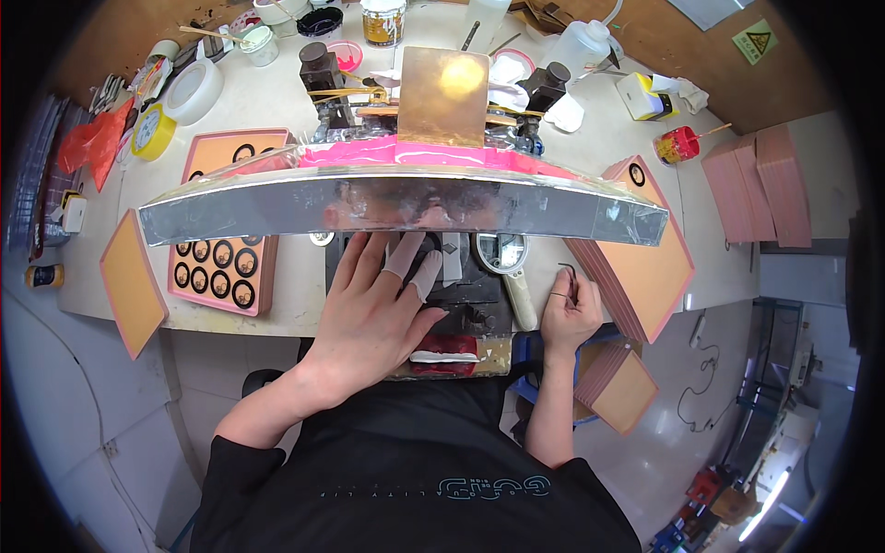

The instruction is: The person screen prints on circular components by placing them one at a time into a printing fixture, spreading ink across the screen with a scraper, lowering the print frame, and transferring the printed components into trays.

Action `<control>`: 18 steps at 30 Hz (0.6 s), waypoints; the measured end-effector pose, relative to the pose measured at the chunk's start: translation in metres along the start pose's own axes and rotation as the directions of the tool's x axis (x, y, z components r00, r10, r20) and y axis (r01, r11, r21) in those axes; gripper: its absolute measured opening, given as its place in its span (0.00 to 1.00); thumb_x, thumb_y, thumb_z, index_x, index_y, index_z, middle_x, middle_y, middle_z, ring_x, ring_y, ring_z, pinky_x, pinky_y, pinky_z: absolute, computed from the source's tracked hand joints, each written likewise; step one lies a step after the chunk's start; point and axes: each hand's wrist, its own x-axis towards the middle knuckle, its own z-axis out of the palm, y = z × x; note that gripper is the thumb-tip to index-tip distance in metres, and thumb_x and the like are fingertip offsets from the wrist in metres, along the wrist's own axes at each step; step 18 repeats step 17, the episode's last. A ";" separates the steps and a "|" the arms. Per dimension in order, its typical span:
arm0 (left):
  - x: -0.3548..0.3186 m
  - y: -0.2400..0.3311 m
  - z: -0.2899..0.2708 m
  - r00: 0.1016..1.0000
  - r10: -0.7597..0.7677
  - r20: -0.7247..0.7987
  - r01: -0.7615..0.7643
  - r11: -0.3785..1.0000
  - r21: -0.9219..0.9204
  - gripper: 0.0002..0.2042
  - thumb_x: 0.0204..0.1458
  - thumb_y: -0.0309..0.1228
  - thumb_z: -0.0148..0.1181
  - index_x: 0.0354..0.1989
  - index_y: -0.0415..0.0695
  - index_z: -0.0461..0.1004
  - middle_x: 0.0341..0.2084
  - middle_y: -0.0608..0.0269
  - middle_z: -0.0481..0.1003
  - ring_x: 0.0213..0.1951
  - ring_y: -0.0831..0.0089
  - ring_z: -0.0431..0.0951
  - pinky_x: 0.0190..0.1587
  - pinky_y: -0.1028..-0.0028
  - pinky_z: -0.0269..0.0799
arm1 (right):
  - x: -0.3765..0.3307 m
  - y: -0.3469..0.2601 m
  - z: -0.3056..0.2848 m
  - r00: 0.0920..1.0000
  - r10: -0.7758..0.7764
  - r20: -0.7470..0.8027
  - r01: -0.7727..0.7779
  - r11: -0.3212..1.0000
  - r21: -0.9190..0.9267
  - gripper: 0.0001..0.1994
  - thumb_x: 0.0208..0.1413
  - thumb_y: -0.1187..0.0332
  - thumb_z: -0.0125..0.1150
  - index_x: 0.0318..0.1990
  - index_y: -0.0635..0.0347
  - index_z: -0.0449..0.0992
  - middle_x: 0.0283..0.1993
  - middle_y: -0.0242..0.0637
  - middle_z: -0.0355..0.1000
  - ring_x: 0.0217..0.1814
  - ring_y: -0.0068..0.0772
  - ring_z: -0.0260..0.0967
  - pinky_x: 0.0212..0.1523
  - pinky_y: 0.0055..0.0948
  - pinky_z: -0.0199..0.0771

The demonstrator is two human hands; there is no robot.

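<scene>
My left hand (383,290) lies with fingers stretched out over the black machine bed (470,300), white finger cots on two of them. Its fingertips reach under the front edge of a wide metal bar (553,217), beside a dark round part. My right hand (570,313) is closed around a thin black hooked rod (569,267), its bent end sticking up. Between the hands, a white-framed magnifying glass (501,251) rests with its pale handle toward me. A red pad with a white strip (444,356) sits at the bed's front edge.
At left, a pink-edged tray (267,267) holds rows of black round pieces; a board (132,281) leans beside it. Stacked pink-edged trays (636,253) stand right of my right hand. A copper-coloured plate (444,97) rises behind the bar. A red paint can (678,145) stands far right.
</scene>
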 end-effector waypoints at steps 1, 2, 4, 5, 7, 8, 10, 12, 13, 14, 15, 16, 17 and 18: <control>-0.001 -0.003 0.000 1.000 0.010 0.004 -0.010 1.000 -0.006 0.21 0.58 0.40 0.68 0.51 0.35 0.81 0.64 0.44 0.71 0.67 0.36 0.66 0.73 0.43 0.58 | 0.000 0.000 0.000 1.000 0.001 0.000 -0.001 1.000 0.001 0.05 0.63 0.72 0.68 0.38 0.65 0.84 0.25 0.30 0.67 0.23 0.25 0.57 0.25 0.26 0.60; -0.001 -0.005 0.000 1.000 0.019 0.009 -0.019 1.000 -0.011 0.21 0.57 0.40 0.68 0.51 0.34 0.81 0.64 0.45 0.71 0.67 0.36 0.67 0.73 0.43 0.58 | 0.000 -0.001 0.000 1.000 0.002 0.000 -0.002 1.000 0.002 0.05 0.63 0.72 0.68 0.38 0.65 0.84 0.25 0.30 0.67 0.23 0.25 0.57 0.25 0.26 0.60; -0.002 -0.005 0.000 1.000 0.028 0.015 -0.028 0.999 -0.017 0.21 0.57 0.40 0.68 0.51 0.34 0.81 0.64 0.45 0.71 0.67 0.36 0.67 0.73 0.42 0.57 | 0.000 -0.001 0.000 1.000 0.003 0.002 -0.003 1.000 0.004 0.05 0.63 0.72 0.68 0.38 0.65 0.84 0.25 0.30 0.67 0.23 0.25 0.57 0.25 0.26 0.60; -0.002 -0.004 -0.001 0.999 0.022 0.036 -0.022 1.000 -0.004 0.22 0.57 0.41 0.68 0.51 0.35 0.81 0.63 0.45 0.71 0.67 0.37 0.67 0.73 0.43 0.57 | 0.000 0.000 0.000 1.000 0.002 0.001 -0.002 1.000 0.003 0.05 0.63 0.72 0.68 0.38 0.65 0.84 0.25 0.30 0.68 0.23 0.25 0.57 0.25 0.26 0.60; -0.002 0.000 -0.005 0.997 0.010 0.078 -0.012 1.000 0.021 0.22 0.57 0.42 0.68 0.52 0.35 0.81 0.63 0.46 0.72 0.67 0.38 0.67 0.73 0.43 0.57 | 0.000 0.000 -0.001 1.000 -0.001 0.000 0.001 1.000 0.000 0.04 0.63 0.73 0.68 0.38 0.65 0.84 0.25 0.31 0.69 0.23 0.24 0.57 0.25 0.26 0.60; -0.002 0.002 -0.007 0.995 0.004 0.098 -0.007 0.999 0.033 0.23 0.57 0.42 0.67 0.52 0.35 0.81 0.63 0.46 0.72 0.66 0.38 0.67 0.73 0.43 0.56 | 0.001 0.001 -0.001 1.000 -0.003 -0.002 0.003 1.000 -0.002 0.04 0.63 0.73 0.68 0.38 0.65 0.84 0.25 0.31 0.69 0.23 0.24 0.57 0.25 0.26 0.60; -0.001 -0.004 -0.014 0.992 0.013 0.125 -0.014 1.000 0.005 0.23 0.57 0.43 0.67 0.53 0.35 0.81 0.63 0.46 0.72 0.67 0.39 0.67 0.73 0.43 0.56 | -0.002 0.001 -0.006 0.999 0.020 0.038 -0.023 0.996 0.086 0.04 0.62 0.73 0.68 0.38 0.65 0.84 0.26 0.31 0.70 0.23 0.24 0.58 0.25 0.25 0.60; -0.001 -0.014 -0.021 0.984 0.031 0.175 -0.023 0.998 -0.050 0.24 0.57 0.44 0.67 0.53 0.35 0.81 0.63 0.47 0.72 0.67 0.40 0.67 0.73 0.43 0.56 | -0.006 0.000 -0.017 0.992 0.050 0.119 -0.079 0.963 0.256 0.03 0.61 0.74 0.67 0.38 0.64 0.85 0.26 0.31 0.72 0.23 0.24 0.59 0.26 0.24 0.61; -0.001 -0.017 -0.022 0.979 0.041 0.198 -0.026 0.997 -0.079 0.25 0.57 0.45 0.67 0.53 0.36 0.81 0.63 0.47 0.72 0.67 0.41 0.68 0.73 0.43 0.55 | -0.008 -0.002 -0.023 0.985 0.059 0.161 -0.111 0.935 0.337 0.03 0.60 0.75 0.67 0.38 0.64 0.85 0.26 0.31 0.73 0.23 0.24 0.59 0.26 0.24 0.61; -0.001 -0.017 -0.023 0.980 0.037 0.197 -0.022 0.997 -0.079 0.25 0.57 0.45 0.67 0.53 0.36 0.81 0.63 0.47 0.72 0.67 0.41 0.68 0.73 0.43 0.55 | -0.010 -0.012 -0.036 0.962 -0.078 0.260 -0.032 0.919 0.393 0.03 0.59 0.75 0.67 0.38 0.62 0.86 0.27 0.32 0.75 0.24 0.25 0.62 0.27 0.23 0.63; -0.002 -0.016 -0.024 0.982 0.039 0.184 -0.024 0.996 -0.086 0.26 0.57 0.47 0.67 0.54 0.35 0.80 0.63 0.48 0.72 0.67 0.42 0.68 0.74 0.43 0.55 | -0.012 -0.025 -0.049 0.912 -0.217 0.348 0.037 0.889 0.457 0.04 0.58 0.75 0.67 0.38 0.61 0.86 0.28 0.32 0.77 0.24 0.25 0.64 0.28 0.22 0.65; -0.003 -0.015 -0.024 0.984 0.040 0.171 -0.025 0.995 -0.093 0.28 0.57 0.48 0.67 0.55 0.35 0.80 0.62 0.49 0.73 0.67 0.42 0.68 0.74 0.44 0.54 | -0.017 -0.035 -0.055 0.837 -0.330 0.437 0.074 0.859 0.507 0.06 0.59 0.70 0.68 0.39 0.60 0.87 0.28 0.33 0.78 0.25 0.29 0.69 0.30 0.23 0.69; -0.001 -0.011 -0.022 0.986 0.050 0.156 -0.034 0.994 -0.103 0.29 0.56 0.50 0.68 0.56 0.35 0.80 0.62 0.50 0.73 0.67 0.43 0.68 0.75 0.44 0.54 | -0.022 -0.043 -0.057 0.744 -0.435 0.507 0.104 0.825 0.555 0.09 0.59 0.65 0.69 0.40 0.59 0.88 0.28 0.33 0.79 0.26 0.33 0.73 0.32 0.24 0.73; -0.001 -0.011 -0.022 0.986 0.050 0.156 -0.034 0.994 -0.103 0.29 0.56 0.50 0.68 0.56 0.35 0.80 0.62 0.50 0.73 0.67 0.43 0.68 0.75 0.44 0.54 | -0.022 -0.043 -0.057 0.744 -0.435 0.507 0.104 0.825 0.555 0.09 0.59 0.65 0.69 0.40 0.59 0.88 0.28 0.33 0.79 0.26 0.33 0.73 0.32 0.24 0.73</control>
